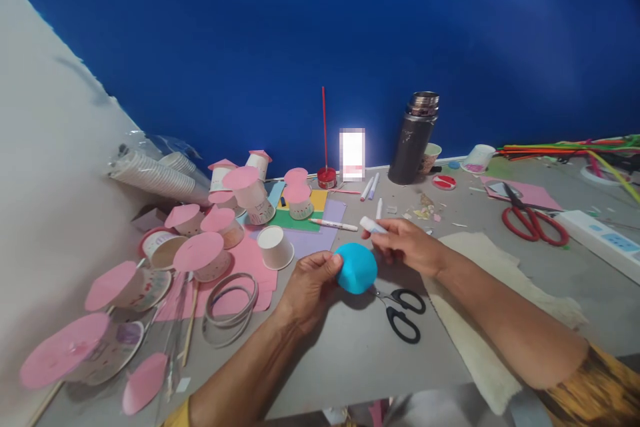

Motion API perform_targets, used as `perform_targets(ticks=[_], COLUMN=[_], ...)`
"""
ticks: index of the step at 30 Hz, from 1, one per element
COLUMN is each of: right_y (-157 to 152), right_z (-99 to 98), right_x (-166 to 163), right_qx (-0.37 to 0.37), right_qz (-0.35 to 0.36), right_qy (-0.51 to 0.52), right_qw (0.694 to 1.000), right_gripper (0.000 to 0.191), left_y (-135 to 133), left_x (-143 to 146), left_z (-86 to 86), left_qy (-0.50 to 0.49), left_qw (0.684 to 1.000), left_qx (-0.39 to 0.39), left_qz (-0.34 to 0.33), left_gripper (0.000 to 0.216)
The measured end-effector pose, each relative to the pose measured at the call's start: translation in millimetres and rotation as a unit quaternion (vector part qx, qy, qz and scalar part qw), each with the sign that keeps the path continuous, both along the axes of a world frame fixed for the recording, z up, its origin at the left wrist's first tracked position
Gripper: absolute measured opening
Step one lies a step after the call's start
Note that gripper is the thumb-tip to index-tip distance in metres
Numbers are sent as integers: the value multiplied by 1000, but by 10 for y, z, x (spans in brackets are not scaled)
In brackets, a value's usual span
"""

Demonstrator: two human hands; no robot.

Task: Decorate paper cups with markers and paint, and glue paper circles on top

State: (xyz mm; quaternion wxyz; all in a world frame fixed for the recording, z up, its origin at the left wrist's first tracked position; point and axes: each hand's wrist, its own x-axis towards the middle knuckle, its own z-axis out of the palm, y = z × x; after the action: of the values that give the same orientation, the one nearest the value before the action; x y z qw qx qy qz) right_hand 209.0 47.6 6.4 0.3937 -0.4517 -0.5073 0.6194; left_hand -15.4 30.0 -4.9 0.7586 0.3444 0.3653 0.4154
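My left hand pinches the left edge of a round piece of bright blue paper between thumb and fingers. Just right of it, my right hand is closed on a short white glue stick, whose end points up and left. Scissors with black handles lie on the table below the paper, their blades partly hidden. A plain white paper cup stands left of my hands. Around it are decorated paper cups topped with pink paper discs.
A dark thermos stands near the blue wall. Red-handled scissors and a white power strip lie right. Stacked cups, coiled rings, markers and coloured paper are left and centre. A pale cloth lies under my right arm.
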Motion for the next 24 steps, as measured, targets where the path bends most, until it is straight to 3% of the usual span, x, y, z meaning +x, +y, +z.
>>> perform_targets(ticks=[3, 6, 9, 11, 14, 19, 24], right_y=[128, 302, 440, 492, 529, 564, 542], right_z=[27, 62, 61, 14, -109, -309, -337], right_x=[224, 669, 1176, 1440, 1667, 1775, 1785], right_qx=[109, 212, 190, 163, 115, 28, -10], right_qz=[-146, -353, -482, -510, -514, -480, -444], right_qy=[-105, -223, -257, -284, -346, -445, -479], right_qw=[978, 884, 816, 795, 777, 756, 757], right_gripper=[50, 46, 55, 57, 42, 19, 22], left_y=[28, 53, 76, 83, 87, 105, 118], left_x=[-12, -31, -35, -26, -14, -14, -10], left_z=[39, 79, 102, 108, 99, 95, 123], left_qy=[-28, -30, -16, -7, 0, 28, 10], left_qw=[998, 996, 995, 994, 993, 990, 990], left_qx=[-53, -71, -88, -101, -108, -114, -123], left_qz=[29, 37, 36, 36, 39, 79, 67], left_gripper=[38, 24, 9, 8, 11, 12, 14])
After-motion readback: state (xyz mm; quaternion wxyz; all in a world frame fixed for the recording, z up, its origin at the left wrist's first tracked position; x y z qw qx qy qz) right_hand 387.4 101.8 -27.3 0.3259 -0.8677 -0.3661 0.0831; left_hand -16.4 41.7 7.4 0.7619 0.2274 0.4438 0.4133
